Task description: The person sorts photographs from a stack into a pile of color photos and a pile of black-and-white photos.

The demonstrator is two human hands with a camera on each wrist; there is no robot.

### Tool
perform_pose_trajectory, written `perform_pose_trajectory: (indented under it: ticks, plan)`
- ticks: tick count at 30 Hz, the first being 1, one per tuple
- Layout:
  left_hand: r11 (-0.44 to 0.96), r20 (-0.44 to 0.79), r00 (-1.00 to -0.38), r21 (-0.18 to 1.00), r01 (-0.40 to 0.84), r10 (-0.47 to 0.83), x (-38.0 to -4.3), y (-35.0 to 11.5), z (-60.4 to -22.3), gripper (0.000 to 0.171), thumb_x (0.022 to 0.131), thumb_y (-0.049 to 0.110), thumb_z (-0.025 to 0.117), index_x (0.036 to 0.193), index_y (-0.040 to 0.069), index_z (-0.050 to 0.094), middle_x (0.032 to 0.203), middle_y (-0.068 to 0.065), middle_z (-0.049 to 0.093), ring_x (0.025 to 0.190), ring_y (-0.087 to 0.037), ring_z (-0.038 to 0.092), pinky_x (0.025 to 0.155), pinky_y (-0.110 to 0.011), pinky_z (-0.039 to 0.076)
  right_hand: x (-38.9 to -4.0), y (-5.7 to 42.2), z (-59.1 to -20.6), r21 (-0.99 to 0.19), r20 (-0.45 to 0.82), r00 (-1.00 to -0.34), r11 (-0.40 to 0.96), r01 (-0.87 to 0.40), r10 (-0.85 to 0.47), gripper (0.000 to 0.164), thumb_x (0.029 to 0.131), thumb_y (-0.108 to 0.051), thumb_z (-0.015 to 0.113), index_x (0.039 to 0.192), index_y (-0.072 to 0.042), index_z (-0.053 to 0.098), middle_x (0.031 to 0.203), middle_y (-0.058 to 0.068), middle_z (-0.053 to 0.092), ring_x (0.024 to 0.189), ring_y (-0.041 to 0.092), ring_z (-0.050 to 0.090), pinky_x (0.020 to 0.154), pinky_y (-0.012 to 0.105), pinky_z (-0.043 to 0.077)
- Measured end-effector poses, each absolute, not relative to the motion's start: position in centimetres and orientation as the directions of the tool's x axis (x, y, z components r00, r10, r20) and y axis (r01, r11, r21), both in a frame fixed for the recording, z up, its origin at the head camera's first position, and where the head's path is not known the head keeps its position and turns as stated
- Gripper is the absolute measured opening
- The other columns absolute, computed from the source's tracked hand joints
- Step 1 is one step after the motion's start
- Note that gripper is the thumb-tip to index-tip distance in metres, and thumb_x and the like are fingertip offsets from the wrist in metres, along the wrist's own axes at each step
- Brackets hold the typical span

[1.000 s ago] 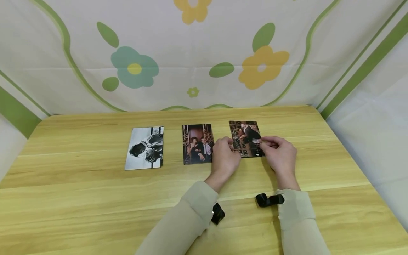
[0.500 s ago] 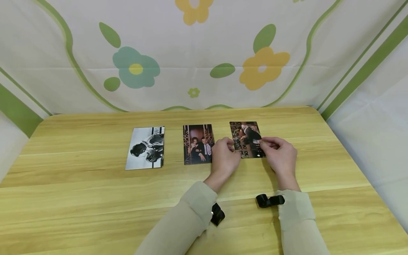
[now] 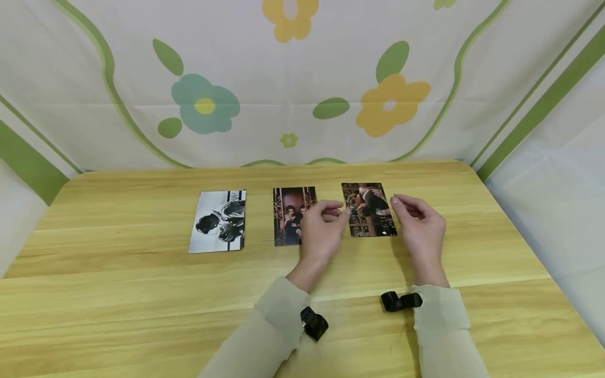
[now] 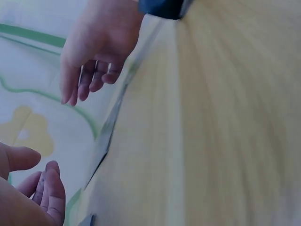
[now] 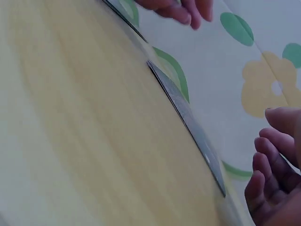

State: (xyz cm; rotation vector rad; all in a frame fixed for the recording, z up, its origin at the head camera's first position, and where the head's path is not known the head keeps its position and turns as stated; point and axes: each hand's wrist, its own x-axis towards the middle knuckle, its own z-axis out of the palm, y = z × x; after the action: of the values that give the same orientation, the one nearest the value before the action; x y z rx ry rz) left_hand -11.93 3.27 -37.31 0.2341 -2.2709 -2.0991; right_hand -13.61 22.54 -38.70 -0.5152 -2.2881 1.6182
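Observation:
In the head view, three photo cards or small stacks of them lie in a row. The right-hand photo card [image 3: 373, 210] shows a dark colour scene turned sideways. My right hand [image 3: 421, 233] hovers just off its right edge, fingers loosely bent and holding nothing. Between this card and the middle photo card [image 3: 287, 220], which shows two seated people, is my left hand [image 3: 323, 233]; it covers the middle card's right part, with nothing in its grasp. Farther left lies a black-and-white photo stack [image 3: 217, 220]. Seen from the right wrist, the right-hand stack [image 5: 188, 125] lies flat, edge-on.
The wooden table [image 3: 142, 310] ends at the back against a white cloth [image 3: 264, 68] printed with flowers. Dark wrist cameras, one on the left sleeve [image 3: 315, 324] and one on the right sleeve [image 3: 399, 301], stick out over the table.
Both hands have let go of the right-hand photo card's edges. The left hand has moved left over the middle card; the right hand has drawn slightly right. The card stays in place.

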Motion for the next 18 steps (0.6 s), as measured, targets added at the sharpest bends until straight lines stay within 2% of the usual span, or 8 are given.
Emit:
perform_pose_trajectory:
  ticks: [4, 9, 14, 18]
  plan:
    - [0.087, -0.071, -0.980, 0.992, -0.089, -0.187, -11.7, 1.1, -36.7, 0.023, 0.096, 0.011, 0.080, 0.118, 0.003, 0.078, 0.103, -0.009, 0.076, 0.088, -0.014, 0.068, 0.078, -0.028, 0.060, -13.2, 20.9, -37.9, -0.956, 0.025, -0.934, 0.281, 0.082, 0.356, 0.034, 0.098, -0.030, 0.081, 0.126, -0.009, 0.078, 0.093, -0.018, 0.071, 0.090, 0.005, 0.066, 0.072, 0.016, 0.055]
    - [0.075, -0.095, -0.971, 0.991, -0.114, -0.218, -11.0, -2.0, -36.6, 0.024, 0.096, 0.012, 0.080, 0.119, 0.004, 0.078, 0.108, -0.010, 0.076, 0.092, -0.017, 0.069, 0.080, -0.031, 0.062, -12.6, 17.6, -37.7, -0.967, -0.027, -0.978, 0.245, 0.077, 0.205, 0.037, 0.100, -0.027, 0.079, 0.132, -0.008, 0.074, 0.098, -0.012, 0.073, 0.089, 0.012, 0.068, 0.071, 0.021, 0.059]
    - [0.041, -0.158, -0.956, 0.984, -0.173, -0.248, -9.9, -4.8, -36.8, 0.025, 0.096, 0.012, 0.080, 0.121, 0.007, 0.077, 0.112, -0.010, 0.076, 0.093, -0.017, 0.069, 0.082, -0.028, 0.060, -12.2, 14.9, -37.9, -0.971, -0.056, -0.994, 0.226, 0.076, 0.096, 0.041, 0.102, -0.025, 0.076, 0.139, -0.009, 0.069, 0.104, -0.003, 0.071, 0.085, 0.016, 0.069, 0.068, 0.024, 0.059]
    - [0.017, -0.182, -0.939, 0.981, -0.196, -0.290, -9.2, -6.6, -37.1, 0.025, 0.096, 0.011, 0.079, 0.121, 0.005, 0.077, 0.111, -0.011, 0.075, 0.091, -0.015, 0.069, 0.079, -0.024, 0.058, -12.0, 13.8, -38.2, -0.972, -0.063, -0.996, 0.221, 0.076, 0.065, 0.041, 0.102, -0.021, 0.076, 0.141, -0.009, 0.068, 0.105, 0.001, 0.071, 0.082, 0.016, 0.069, 0.065, 0.024, 0.058]
